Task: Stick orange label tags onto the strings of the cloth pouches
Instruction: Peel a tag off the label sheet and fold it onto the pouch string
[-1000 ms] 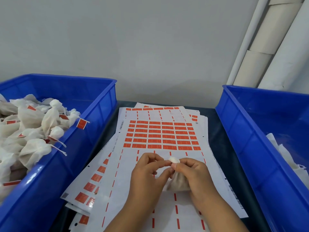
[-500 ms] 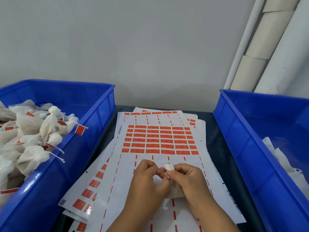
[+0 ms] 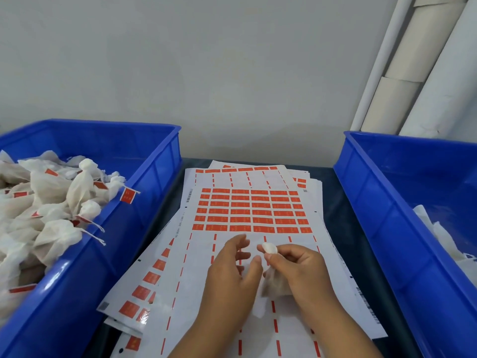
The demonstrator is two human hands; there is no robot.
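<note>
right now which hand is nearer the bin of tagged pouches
Left. The left hand hovers over the label sheets, on the side toward the bin of tagged pouches. The right hand lies further from it, gripping a pouch.

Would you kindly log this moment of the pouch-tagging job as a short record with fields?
left hand: left hand open, fingers spread above the label sheet, holding nothing
right hand: right hand grips a cloth pouch by its neck
label sheet: top label sheet with six full rows of orange labels, lower rows peeled
left bin: left blue bin holds tagged pouches
right bin: right blue bin holds white pouches, no tags visible
</note>
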